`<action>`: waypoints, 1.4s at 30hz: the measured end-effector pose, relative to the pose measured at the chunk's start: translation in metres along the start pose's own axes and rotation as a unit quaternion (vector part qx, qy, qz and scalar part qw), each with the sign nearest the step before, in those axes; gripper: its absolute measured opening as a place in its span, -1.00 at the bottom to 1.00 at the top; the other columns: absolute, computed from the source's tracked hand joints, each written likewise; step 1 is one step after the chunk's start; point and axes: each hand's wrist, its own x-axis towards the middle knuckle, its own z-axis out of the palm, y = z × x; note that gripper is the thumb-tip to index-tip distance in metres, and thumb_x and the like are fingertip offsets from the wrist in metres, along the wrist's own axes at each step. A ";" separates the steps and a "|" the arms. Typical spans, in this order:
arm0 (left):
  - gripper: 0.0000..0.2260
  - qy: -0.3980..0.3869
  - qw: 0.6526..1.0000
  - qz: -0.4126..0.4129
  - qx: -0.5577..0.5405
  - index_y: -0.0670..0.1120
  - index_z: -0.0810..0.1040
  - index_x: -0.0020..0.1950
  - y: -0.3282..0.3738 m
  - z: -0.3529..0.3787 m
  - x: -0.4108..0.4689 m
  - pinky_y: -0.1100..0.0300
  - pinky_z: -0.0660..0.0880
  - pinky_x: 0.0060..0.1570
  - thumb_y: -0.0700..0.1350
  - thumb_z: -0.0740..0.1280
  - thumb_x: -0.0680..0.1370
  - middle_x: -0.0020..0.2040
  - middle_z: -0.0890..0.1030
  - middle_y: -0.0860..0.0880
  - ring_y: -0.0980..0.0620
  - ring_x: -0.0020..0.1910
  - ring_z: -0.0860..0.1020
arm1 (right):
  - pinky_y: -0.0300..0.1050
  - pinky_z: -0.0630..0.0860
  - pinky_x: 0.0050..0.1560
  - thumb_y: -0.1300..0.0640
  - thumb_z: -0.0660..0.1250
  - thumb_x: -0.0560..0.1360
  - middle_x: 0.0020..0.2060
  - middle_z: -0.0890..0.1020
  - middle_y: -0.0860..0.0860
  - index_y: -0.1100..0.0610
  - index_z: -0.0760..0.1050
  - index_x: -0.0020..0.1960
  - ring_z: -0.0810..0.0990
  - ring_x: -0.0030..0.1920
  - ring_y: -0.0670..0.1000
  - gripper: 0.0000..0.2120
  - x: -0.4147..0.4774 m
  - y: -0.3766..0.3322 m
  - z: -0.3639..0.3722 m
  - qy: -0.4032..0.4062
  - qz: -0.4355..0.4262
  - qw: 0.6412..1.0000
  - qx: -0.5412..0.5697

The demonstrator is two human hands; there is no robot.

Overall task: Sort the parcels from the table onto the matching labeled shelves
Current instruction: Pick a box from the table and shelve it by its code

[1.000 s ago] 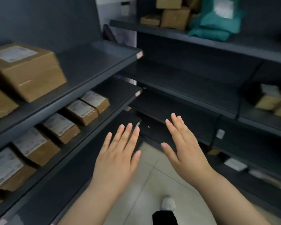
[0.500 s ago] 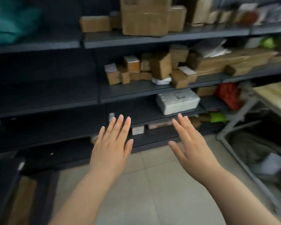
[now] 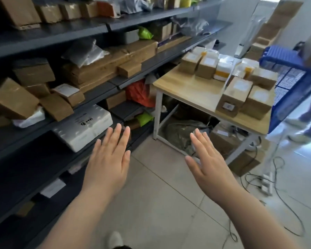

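A light wooden table (image 3: 190, 88) stands at the right of the aisle with several cardboard parcels on it, among them a labelled brown box (image 3: 234, 97) at the near edge and white-and-yellow packets (image 3: 223, 69) at the back. Dark metal shelves (image 3: 90, 99) run along the left, crowded with cardboard boxes and a white foam box (image 3: 86, 126). My left hand (image 3: 109, 159) and my right hand (image 3: 207, 162) are held out flat over the floor, fingers apart, empty, well short of the table.
A blue plastic crate (image 3: 287, 83) sits at the table's right end. Bags and boxes lie under the table, and cables with a power strip (image 3: 267, 184) trail on the tiled floor. Another person's legs (image 3: 307, 121) stand at the far right.
The view has swung right from the shelf corner along the shelves to the table with parcels. Both hands stay open and outstretched in front of me.
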 end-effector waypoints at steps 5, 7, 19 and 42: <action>-0.47 0.005 1.000 0.011 -0.026 0.01 -0.17 0.50 -0.014 0.027 0.090 0.01 -0.05 0.48 -0.04 0.04 0.62 0.52 -0.17 0.07 0.10 0.52 -0.16 | -0.33 -0.26 0.39 -0.26 -0.12 0.47 0.42 -0.26 -0.33 -0.16 -0.19 0.49 -0.40 0.39 -0.36 -0.37 0.039 0.034 0.007 0.010 0.067 0.998 0.018; -0.47 0.004 0.999 0.018 -0.038 0.01 -0.18 0.50 -0.019 0.038 0.135 0.08 -0.12 0.47 -0.05 0.04 0.62 0.50 -0.20 0.11 0.13 0.51 -0.19 | -0.35 -0.28 0.37 -0.26 -0.11 0.48 0.44 -0.25 -0.31 -0.14 -0.16 0.51 -0.39 0.39 -0.34 -0.36 0.066 0.047 0.008 0.024 0.089 0.996 0.010; -0.48 -0.080 0.982 0.158 -0.069 0.00 -0.15 0.53 -0.007 0.102 0.346 0.18 -0.19 0.45 -0.07 0.05 0.65 0.49 -0.15 0.15 0.20 0.48 -0.18 | -0.38 -0.26 0.34 -0.15 0.02 0.58 0.39 -0.27 -0.35 -0.21 -0.23 0.42 -0.34 0.41 -0.32 -0.46 0.197 0.091 -0.009 0.084 0.222 0.971 0.023; -0.52 -0.214 0.948 0.230 -0.051 0.12 -0.30 0.44 0.278 0.274 0.540 0.24 -0.29 0.43 0.04 -0.05 0.65 0.45 -0.27 0.22 0.26 0.45 -0.29 | -0.14 -0.11 0.49 -0.13 0.06 0.59 0.51 -0.14 -0.20 -0.08 -0.10 0.54 -0.19 0.50 -0.17 -0.40 0.326 0.424 -0.129 0.057 0.308 0.948 0.063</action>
